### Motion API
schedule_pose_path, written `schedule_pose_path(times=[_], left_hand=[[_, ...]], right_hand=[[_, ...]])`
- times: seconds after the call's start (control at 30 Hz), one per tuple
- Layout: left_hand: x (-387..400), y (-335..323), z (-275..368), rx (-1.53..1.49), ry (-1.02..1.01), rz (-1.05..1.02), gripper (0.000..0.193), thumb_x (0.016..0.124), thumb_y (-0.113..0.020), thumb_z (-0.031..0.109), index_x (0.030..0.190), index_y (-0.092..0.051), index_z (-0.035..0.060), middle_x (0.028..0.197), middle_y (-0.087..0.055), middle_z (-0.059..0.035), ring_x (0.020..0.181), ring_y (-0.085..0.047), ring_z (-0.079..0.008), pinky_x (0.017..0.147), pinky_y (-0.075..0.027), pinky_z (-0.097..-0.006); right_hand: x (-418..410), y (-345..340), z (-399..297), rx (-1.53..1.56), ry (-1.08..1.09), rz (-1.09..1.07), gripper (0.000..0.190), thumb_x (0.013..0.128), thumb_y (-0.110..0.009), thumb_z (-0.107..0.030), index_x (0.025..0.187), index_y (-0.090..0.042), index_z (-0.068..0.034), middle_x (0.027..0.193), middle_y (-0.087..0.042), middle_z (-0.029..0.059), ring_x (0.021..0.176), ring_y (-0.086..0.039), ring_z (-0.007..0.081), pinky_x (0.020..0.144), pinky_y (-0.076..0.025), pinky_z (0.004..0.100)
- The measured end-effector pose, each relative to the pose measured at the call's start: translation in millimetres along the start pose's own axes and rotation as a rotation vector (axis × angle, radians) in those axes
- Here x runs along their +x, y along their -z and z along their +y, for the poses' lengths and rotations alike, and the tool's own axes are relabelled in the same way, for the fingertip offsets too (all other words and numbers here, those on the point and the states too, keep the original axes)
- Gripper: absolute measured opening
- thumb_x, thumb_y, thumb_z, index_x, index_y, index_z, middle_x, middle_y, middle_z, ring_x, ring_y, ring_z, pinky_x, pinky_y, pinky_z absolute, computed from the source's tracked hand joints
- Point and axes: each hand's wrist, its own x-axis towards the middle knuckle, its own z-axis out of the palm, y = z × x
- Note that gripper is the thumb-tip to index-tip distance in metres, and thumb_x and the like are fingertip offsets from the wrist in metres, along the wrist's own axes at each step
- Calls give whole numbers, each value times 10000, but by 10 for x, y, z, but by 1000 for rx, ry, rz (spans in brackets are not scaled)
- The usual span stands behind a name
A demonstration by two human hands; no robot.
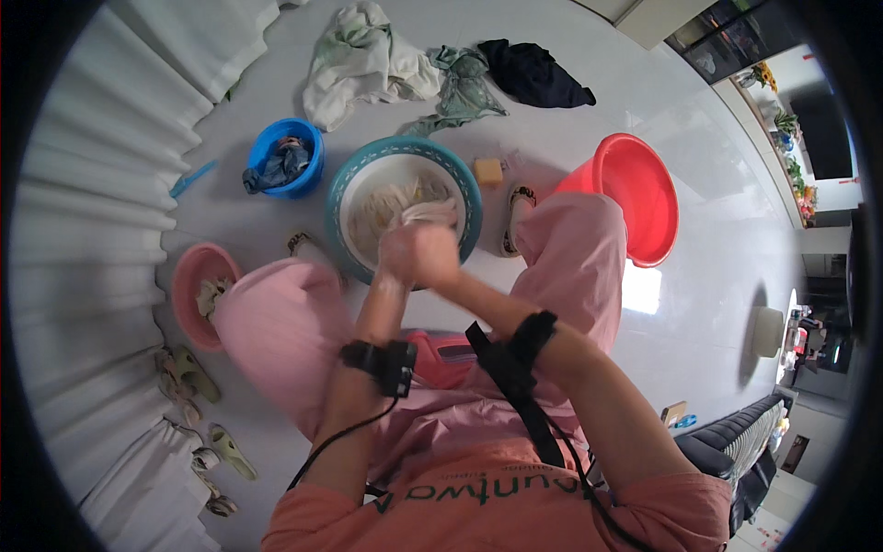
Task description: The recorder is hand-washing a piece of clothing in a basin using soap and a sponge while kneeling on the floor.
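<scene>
Before me on the floor is a teal-rimmed basin (338, 228) with a white inside and a pale leaf pattern on its rim. A wet cream-coloured cloth (431, 212) lies bunched in it and rises to my hands. My left hand (398, 257) and my right hand (438, 254) are pressed together over the basin's near side, both closed on the cloth. Motion blurs them, and the fingers overlap, so how they grip is partly hidden. Right of the basin sits a yellowish soap bar (488, 172).
A blue bucket (314, 165) with dark cloth and a pink basin (185, 297) stand left. A red bucket (638, 200) is tipped beside my right knee. White cloth (365, 69), green cloth (465, 83) and dark cloth (538, 74) lie beyond. White curtains (103, 207) hang left.
</scene>
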Motion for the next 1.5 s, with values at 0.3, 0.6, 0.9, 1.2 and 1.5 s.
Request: schedule_pose_path(times=[0.3,0.6,0.9,1.2,1.5], left_hand=[[-93,-258,-44,-66,42,68,350,919,-319,301,1138,-471,74,1109,-544,-106,1008,-548,-254,837,-468,-429],[-298,-401,349,75,-177,-272,430,778,-527,37,1183,-399,-26,1197,-502,-126,1085,-488,-225,931,-406,-363],[-385,-475,355,103,-131,-348,396,740,-561,2,1127,-476,4,1061,-562,-117,1003,-544,-231,870,-453,-366],[-569,-633,357,347,-234,-161,337,809,-561,89,1125,-485,2,1052,-571,-119,980,-558,-232,859,-458,-378],[-552,-690,311,364,-253,-142,352,825,-566,136,1142,-477,11,1076,-564,-122,987,-557,-236,861,-455,-381]], right_hand=[[335,210,491,-24,-377,-60,276,769,-560,-282,766,-640,-18,744,-609,199,680,-595,340,651,-477,406],[24,741,694,1522,-720,-267,110,843,-548,-106,918,-561,-26,854,-578,44,739,-565,117,641,-487,262],[-46,790,833,1666,-702,-77,169,903,-482,-207,966,-508,-52,934,-556,27,859,-561,123,727,-484,276],[-56,865,567,1291,-337,-313,273,850,-584,-180,1044,-527,4,914,-587,49,836,-554,108,750,-460,254],[-14,845,622,1632,-633,12,377,913,-443,-355,1079,-520,-26,998,-593,45,867,-568,117,748,-472,271]])
